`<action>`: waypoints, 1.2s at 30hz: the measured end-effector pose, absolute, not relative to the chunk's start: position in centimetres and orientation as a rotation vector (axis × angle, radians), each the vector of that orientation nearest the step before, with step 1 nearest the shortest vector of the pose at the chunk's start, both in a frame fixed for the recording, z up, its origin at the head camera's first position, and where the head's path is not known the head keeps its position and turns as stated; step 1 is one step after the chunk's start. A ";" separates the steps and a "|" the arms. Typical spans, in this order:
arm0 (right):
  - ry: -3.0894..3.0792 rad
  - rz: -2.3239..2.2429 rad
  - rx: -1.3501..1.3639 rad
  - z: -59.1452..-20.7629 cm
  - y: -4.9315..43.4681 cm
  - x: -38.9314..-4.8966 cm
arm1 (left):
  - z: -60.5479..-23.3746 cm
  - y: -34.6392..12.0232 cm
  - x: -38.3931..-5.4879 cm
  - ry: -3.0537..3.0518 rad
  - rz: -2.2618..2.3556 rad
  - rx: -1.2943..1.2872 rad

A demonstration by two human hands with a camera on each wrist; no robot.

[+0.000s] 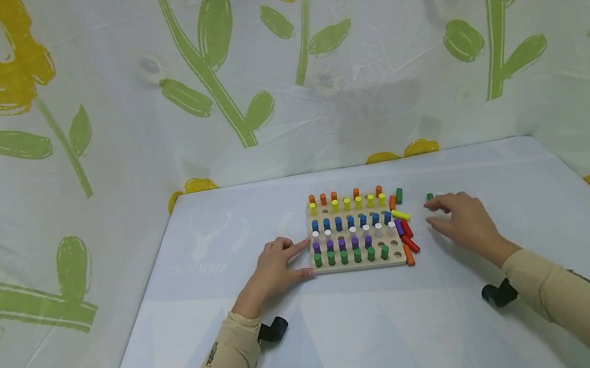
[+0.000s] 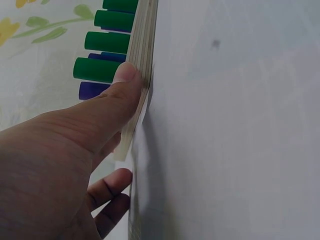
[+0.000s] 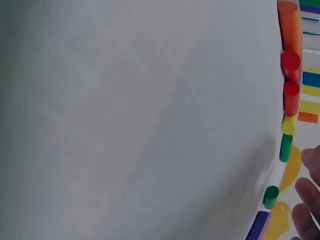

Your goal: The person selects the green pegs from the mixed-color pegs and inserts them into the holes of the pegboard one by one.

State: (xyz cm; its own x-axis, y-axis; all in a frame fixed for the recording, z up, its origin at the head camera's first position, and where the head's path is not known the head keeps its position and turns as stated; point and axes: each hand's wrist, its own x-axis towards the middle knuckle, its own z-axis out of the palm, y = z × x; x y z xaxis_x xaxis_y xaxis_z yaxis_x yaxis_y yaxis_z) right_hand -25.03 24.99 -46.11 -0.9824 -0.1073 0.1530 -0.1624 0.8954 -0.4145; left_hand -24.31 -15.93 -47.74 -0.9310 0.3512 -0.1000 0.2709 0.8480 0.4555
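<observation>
A wooden pegboard (image 1: 363,266) holds rows of orange, yellow, blue, white, purple and green pegs; several of its holes show bare. My left hand (image 1: 276,266) touches the board's left side with extended thumb and index finger. In the left wrist view, its thumb (image 2: 127,75) rests against the board's edge beside the green pegs (image 2: 100,70). To the right of the board, my right hand (image 1: 464,223) hovers with parted, slightly bent fingers and nothing visible between them. Just beyond its fingertips lies a loose green peg (image 1: 430,196), apart from them. The right wrist view also shows a purple peg (image 3: 258,225).
Loose pegs lie along the board's right side, among them a yellow peg (image 1: 401,215), a red peg (image 1: 411,243), an orange peg (image 1: 409,254) and another green peg (image 1: 400,195). A pale patterned cloth covers the table (image 1: 387,339). Flowered sheets (image 1: 376,104) stand around it.
</observation>
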 end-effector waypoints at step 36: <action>-3.070 0.411 0.233 -46.7 26.1 -28.7 | -47.7 -15.9 -24.2 2.857 0.657 0.506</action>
